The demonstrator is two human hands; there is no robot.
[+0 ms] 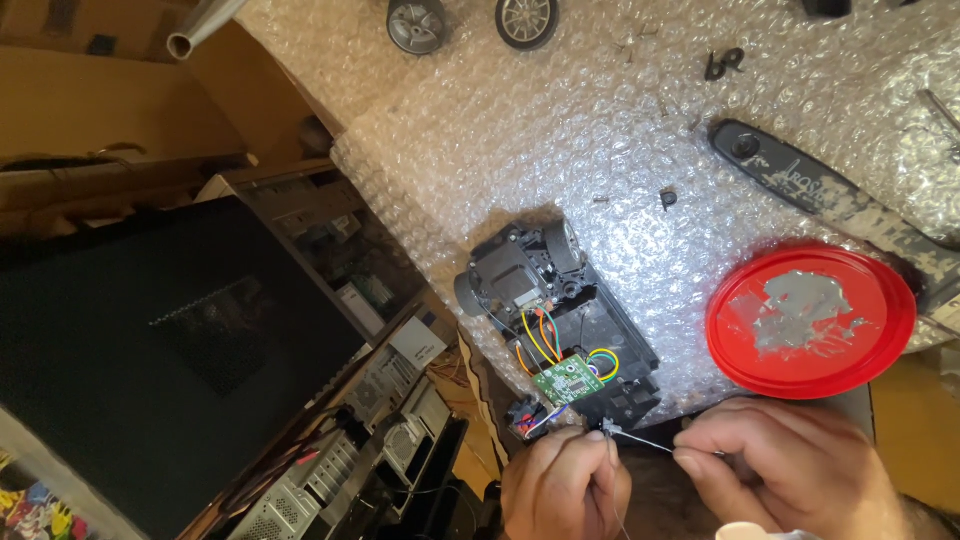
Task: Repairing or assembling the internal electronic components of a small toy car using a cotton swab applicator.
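Left of the toy car chassis [555,320] stand a black computer case [150,350] and, just beside the chassis, open computer cases [380,400]. The chassis lies on bubble wrap [560,130], its green circuit board [568,382] and coloured wires facing up. Just below it, my left hand [565,485] pinches one end of a thin wire [640,441]; my right hand [790,470] pinches the other end, fingers closed. Right of the chassis sits a red lid [810,320]; above the chassis lie two wheels [470,22].
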